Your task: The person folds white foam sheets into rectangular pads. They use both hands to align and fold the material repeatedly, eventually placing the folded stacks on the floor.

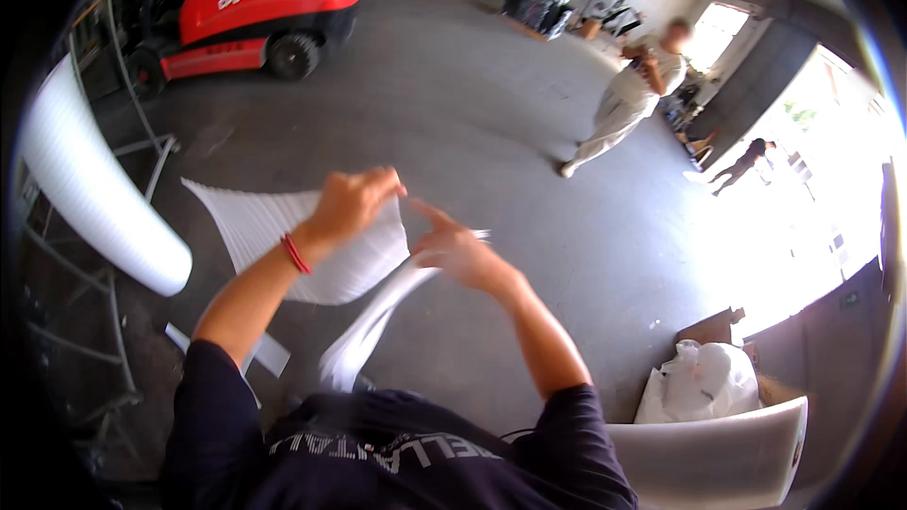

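Note:
A white ribbed foam sheet (pixel 283 236) hangs in front of me above the grey concrete floor. My left hand (pixel 351 203), with a red band on its wrist, pinches the sheet's upper edge. My right hand (pixel 458 253) grips a folded strip of the same foam (pixel 373 321) that trails down toward my body. The two hands are close together, almost touching.
A big white foam roll (pixel 94 189) sits on a metal stand at my left. A red forklift (pixel 255 5) is parked at the back. One person (pixel 628 99) walks across the floor and another (pixel 742 165) bends near the bright doorway. White bags (pixel 709 382) and foam (pixel 718 458) lie at lower right.

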{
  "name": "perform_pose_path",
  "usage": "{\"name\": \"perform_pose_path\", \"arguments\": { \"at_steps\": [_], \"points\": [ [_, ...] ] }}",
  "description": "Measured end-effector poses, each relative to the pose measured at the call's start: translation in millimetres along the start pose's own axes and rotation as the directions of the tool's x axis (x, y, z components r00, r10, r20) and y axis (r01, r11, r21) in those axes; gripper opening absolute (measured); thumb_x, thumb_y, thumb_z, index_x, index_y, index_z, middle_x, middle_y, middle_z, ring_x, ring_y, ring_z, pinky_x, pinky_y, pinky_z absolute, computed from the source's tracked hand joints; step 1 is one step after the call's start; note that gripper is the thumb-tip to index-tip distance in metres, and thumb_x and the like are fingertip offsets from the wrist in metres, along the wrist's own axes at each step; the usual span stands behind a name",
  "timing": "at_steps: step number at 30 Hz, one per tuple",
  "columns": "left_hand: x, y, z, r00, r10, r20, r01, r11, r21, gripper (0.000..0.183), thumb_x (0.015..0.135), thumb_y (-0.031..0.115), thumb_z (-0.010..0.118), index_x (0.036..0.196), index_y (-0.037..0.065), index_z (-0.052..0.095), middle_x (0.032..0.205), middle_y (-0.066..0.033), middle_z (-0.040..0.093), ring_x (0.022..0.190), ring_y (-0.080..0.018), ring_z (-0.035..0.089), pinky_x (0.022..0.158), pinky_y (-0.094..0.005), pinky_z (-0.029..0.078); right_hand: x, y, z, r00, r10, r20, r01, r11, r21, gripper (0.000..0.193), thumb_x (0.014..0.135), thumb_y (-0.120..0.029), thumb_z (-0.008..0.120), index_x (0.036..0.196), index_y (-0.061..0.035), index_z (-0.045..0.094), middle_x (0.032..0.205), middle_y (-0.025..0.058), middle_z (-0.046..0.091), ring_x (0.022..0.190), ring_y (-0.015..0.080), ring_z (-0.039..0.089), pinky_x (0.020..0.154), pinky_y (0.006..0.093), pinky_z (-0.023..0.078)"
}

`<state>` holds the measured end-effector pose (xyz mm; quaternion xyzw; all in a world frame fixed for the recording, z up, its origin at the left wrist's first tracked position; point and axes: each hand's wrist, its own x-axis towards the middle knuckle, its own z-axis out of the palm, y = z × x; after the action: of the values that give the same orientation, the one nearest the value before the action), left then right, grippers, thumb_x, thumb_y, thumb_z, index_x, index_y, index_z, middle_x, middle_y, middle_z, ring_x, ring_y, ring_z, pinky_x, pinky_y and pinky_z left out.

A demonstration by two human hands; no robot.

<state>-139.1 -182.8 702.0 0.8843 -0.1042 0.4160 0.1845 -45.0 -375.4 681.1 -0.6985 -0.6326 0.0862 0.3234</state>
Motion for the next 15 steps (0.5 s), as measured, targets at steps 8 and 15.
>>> {"name": "perform_pose_path", "arguments": {
  "at_steps": [8,15],
  "points": [
    [-18,-5,-22,0.937,-0.309,0.164,0.334,0.929,-0.159,0.019,0.078,0.021,0.066,0.082,0.004,0.056,0.072,-0.0100,0.062,0.070,-0.0269,0.062,0.062,-0.0322,0.047,9,-9,-5,0.927,-0.005,-0.374,0.034,0.997,0.072,0.022,0.064,0.006,0.068,0.083,-0.0033,0.061,0.081,0.0113,0.058,0.075,0.0294,0.058,0.063,0.0360,0.046],
    [-34,-26,-38,0.942,-0.244,0.232,0.205,0.963,0.177,0.023,0.080,0.022,0.063,0.070,0.004,0.054,0.063,-0.0102,0.060,0.057,-0.0287,0.058,0.053,-0.0344,0.044,12,-33,-28,0.922,-0.098,-0.374,-0.073,0.906,-0.416,0.014,0.064,0.003,0.067,0.076,-0.0024,0.061,0.117,0.0144,0.050,0.106,0.0276,0.050,0.086,0.0399,0.043]
  ]
}}
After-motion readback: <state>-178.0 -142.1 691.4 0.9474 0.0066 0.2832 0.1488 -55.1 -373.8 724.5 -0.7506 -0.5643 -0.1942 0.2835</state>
